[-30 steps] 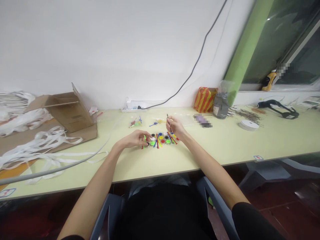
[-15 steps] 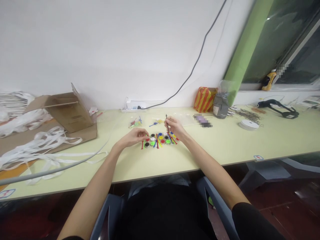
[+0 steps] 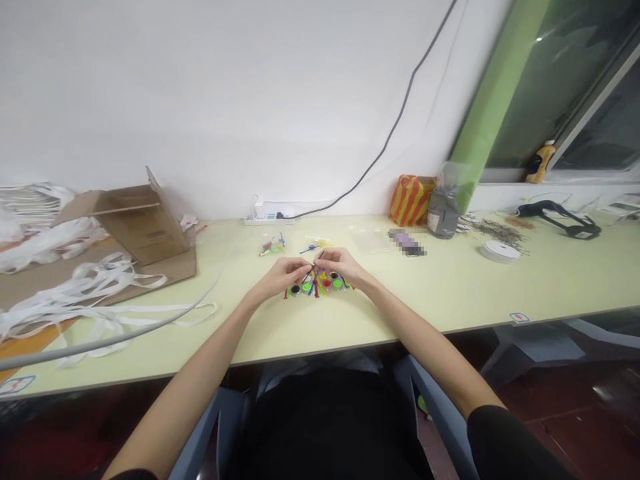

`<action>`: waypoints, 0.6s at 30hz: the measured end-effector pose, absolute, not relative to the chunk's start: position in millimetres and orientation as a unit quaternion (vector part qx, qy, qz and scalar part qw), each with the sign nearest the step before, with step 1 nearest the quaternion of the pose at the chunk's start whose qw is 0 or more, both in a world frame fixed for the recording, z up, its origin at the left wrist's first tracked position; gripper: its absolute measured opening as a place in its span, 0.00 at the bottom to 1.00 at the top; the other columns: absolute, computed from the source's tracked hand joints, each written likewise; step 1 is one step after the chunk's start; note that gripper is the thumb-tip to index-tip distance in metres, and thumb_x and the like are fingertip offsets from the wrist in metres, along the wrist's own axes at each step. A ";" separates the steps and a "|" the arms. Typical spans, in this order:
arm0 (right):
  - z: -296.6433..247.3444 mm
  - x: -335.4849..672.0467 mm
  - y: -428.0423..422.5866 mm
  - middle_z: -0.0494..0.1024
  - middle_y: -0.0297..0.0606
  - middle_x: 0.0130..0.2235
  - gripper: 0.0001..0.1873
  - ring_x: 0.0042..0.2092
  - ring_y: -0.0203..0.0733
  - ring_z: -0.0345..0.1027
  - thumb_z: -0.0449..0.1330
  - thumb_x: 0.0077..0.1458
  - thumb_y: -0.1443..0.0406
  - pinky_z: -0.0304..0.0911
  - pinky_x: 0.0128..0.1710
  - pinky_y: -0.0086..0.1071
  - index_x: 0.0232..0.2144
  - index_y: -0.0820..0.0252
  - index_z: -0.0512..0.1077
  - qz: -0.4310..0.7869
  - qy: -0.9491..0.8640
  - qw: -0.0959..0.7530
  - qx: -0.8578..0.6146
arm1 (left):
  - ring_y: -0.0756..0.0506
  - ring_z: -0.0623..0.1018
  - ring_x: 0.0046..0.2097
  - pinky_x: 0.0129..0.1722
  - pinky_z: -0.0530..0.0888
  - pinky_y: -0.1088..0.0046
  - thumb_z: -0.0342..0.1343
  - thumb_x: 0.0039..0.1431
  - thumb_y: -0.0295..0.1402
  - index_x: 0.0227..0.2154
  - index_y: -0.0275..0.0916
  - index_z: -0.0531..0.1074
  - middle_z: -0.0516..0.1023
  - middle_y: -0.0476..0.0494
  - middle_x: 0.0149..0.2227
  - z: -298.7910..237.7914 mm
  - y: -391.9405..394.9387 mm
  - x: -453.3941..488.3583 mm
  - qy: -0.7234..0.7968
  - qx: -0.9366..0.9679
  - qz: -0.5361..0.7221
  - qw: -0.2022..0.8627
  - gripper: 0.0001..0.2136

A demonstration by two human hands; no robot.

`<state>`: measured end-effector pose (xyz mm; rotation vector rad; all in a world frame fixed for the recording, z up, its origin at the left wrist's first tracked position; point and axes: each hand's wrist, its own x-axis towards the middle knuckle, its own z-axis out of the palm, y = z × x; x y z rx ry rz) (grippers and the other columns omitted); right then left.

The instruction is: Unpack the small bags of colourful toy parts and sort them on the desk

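Note:
My left hand [image 3: 283,278] and my right hand [image 3: 343,265] meet at the fingertips over a cluster of small round discs [image 3: 326,285] in black, green, red and yellow, mixed with thin coloured plastic sticks. Pinched in my right fingers is a thin dark stick [image 3: 314,266]. My left fingertips close against the same spot, and anything they hold is too small to see. My hands hide part of the cluster. Farther back lie a small bunch of coloured pieces [image 3: 271,247] and a blue-and-yellow stick [image 3: 310,249].
The pale yellow table [image 3: 440,293] holds a clear plastic bag [image 3: 369,240], a grey jar [image 3: 443,215], a white tape roll [image 3: 499,251] and a black strap [image 3: 560,218]. At left are a cardboard box [image 3: 145,223], white strips [image 3: 85,293] and a grey tube [image 3: 125,337].
My right hand has moved left with the dark stick. My left hand has risen from the discs, and the fingertips of both hands now meet above the cluster.

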<state>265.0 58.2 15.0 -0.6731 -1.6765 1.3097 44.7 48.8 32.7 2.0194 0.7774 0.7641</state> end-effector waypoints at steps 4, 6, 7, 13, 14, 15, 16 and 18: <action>13.8 261.7 54.2 0.78 0.37 0.29 0.20 0.24 0.35 0.68 0.68 0.50 0.52 0.63 0.22 0.28 0.32 0.64 0.74 0.529 -0.685 0.427 -0.259 | 0.53 0.68 0.27 0.26 0.65 0.77 0.60 0.58 0.47 0.36 0.32 0.76 0.71 0.48 0.25 31.3 47.8 47.3 0.312 0.791 0.304 0.429 0.19; 13.3 259.8 52.7 0.77 0.37 0.28 0.19 0.24 0.35 0.68 0.68 0.50 0.52 0.63 0.22 0.28 0.32 0.64 0.74 0.529 -0.693 0.419 -0.254 | 0.53 0.68 0.26 0.26 0.65 0.78 0.62 0.56 0.47 0.35 0.32 0.76 0.72 0.48 0.25 30.7 47.3 48.2 0.318 0.794 0.295 0.425 0.19; 13.5 259.2 52.2 0.77 0.37 0.28 0.19 0.24 0.35 0.68 0.68 0.50 0.52 0.63 0.22 0.28 0.33 0.64 0.74 0.529 -0.695 0.417 -0.252 | 0.53 0.68 0.26 0.25 0.65 0.78 0.62 0.56 0.47 0.34 0.32 0.76 0.73 0.47 0.25 31.0 47.6 47.7 0.321 0.797 0.291 0.420 0.19; 17.6 262.8 55.6 0.76 0.35 0.30 0.20 0.29 0.36 0.69 0.67 0.52 0.54 0.60 0.22 0.25 0.42 0.61 0.73 0.496 -0.681 0.467 -0.269 | 0.48 0.74 0.29 0.28 0.67 0.75 0.58 0.57 0.45 0.32 0.35 0.73 0.77 0.44 0.28 36.7 65.6 16.9 0.407 0.824 0.250 0.305 0.15; 17.7 264.4 57.1 0.76 0.35 0.30 0.19 0.28 0.35 0.68 0.66 0.52 0.54 0.59 0.22 0.25 0.41 0.61 0.73 0.491 -0.679 0.471 -0.277 | 0.48 0.74 0.29 0.28 0.67 0.74 0.57 0.57 0.42 0.29 0.36 0.73 0.76 0.44 0.27 36.4 70.8 8.5 0.453 0.826 0.230 0.243 0.13; 17.3 266.0 58.7 0.75 0.35 0.29 0.18 0.27 0.35 0.66 0.66 0.53 0.54 0.58 0.21 0.25 0.40 0.61 0.73 0.486 -0.677 0.473 -0.286 | 0.47 0.73 0.29 0.28 0.65 0.74 0.57 0.55 0.39 0.26 0.37 0.72 0.76 0.44 0.27 35.3 75.8 0.3 0.504 0.823 0.200 0.170 0.10; 16.6 267.5 60.3 0.75 0.34 0.29 0.17 0.27 0.34 0.65 0.66 0.53 0.54 0.57 0.21 0.24 0.38 0.61 0.73 0.482 -0.674 0.476 -0.295 | 0.46 0.74 0.30 0.28 0.64 0.73 0.57 0.53 0.37 0.25 0.37 0.72 0.77 0.43 0.28 33.7 80.3 -7.2 0.551 0.811 0.163 0.108 0.08; 14.4 269.5 63.3 0.74 0.34 0.28 0.16 0.25 0.33 0.64 0.65 0.52 0.55 0.55 0.20 0.24 0.36 0.62 0.73 0.474 -0.668 0.481 -0.313 | 0.44 0.74 0.31 0.28 0.62 0.72 0.57 0.49 0.35 0.23 0.39 0.72 0.78 0.43 0.29 29.4 87.2 -19.5 0.600 0.793 0.092 0.050 0.06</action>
